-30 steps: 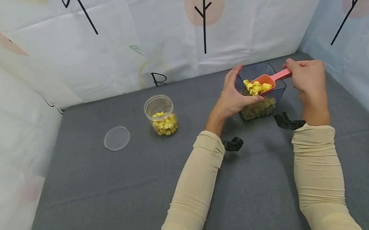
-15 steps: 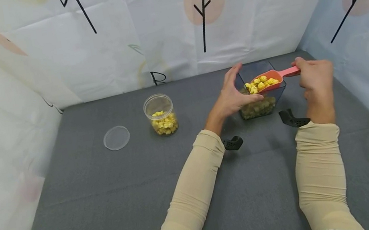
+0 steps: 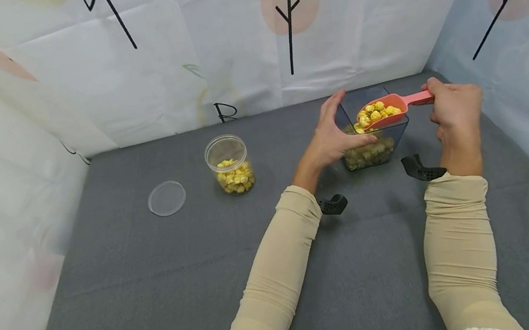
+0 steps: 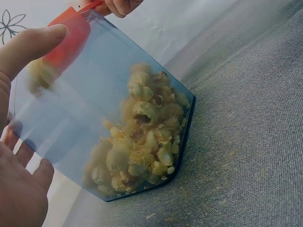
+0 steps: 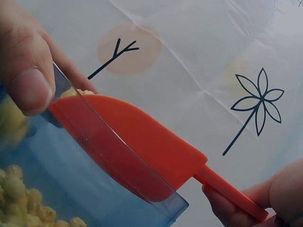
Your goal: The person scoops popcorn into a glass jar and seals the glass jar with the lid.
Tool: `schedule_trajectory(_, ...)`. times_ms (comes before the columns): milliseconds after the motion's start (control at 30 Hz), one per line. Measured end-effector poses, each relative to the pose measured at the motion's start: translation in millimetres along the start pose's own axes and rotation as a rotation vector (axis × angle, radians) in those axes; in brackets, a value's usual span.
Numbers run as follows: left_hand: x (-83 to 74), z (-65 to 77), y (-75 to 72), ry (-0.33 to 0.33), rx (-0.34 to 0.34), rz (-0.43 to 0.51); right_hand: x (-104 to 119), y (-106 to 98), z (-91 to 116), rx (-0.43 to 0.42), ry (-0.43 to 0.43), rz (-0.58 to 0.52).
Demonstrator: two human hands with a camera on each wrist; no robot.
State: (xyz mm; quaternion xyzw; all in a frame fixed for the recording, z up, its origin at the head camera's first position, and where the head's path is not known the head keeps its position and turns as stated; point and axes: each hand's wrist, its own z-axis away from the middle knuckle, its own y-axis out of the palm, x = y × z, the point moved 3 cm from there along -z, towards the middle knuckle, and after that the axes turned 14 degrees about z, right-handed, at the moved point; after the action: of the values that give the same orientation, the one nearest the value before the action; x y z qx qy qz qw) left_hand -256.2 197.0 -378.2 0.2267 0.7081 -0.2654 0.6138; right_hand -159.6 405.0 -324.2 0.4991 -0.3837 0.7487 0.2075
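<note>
My left hand (image 3: 331,139) grips a clear, bluish square plastic container (image 4: 109,71) by its left side, thumb on the near face and fingers behind. Popcorn (image 4: 142,142) fills its lower part, seen through the wall in the left wrist view. My right hand (image 3: 457,112) holds the handle of an orange-pink scoop (image 5: 137,137). The scoop's bowl lies at the container's mouth, partly below the rim, heaped with yellow popcorn (image 3: 376,110). In the right wrist view, part of the scoop shows through the container wall.
Left of the container stands a round clear jar (image 3: 227,153), uncapped and partly filled with popcorn. A flat clear lid (image 3: 167,199) lies left of it on the grey cloth (image 3: 161,299). Printed white sheets (image 3: 231,30) wall the back and sides.
The scoop has risen and shifted right within the container's mouth, and more popcorn shows in it. My right hand moved right with it; the left hand stayed on the container.
</note>
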Motion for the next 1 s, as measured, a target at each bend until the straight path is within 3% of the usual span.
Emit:
schedule_trajectory(333, -1.3, -1.4, 0.0, 0.011, 0.003, -0.009, 3, -2, 3, -0.029, 0.011, -0.044)
schedule_trajectory(567, -3.4, -0.7, -0.6, 0.007, 0.013, -0.018, 5, -2, 3, -0.022, -0.01, -0.175)
schedule_trajectory(1000, -12.7, 2.0, -3.6, -0.051, 0.033, -0.149, 9, -1, 13, 0.02, -0.024, -0.291)
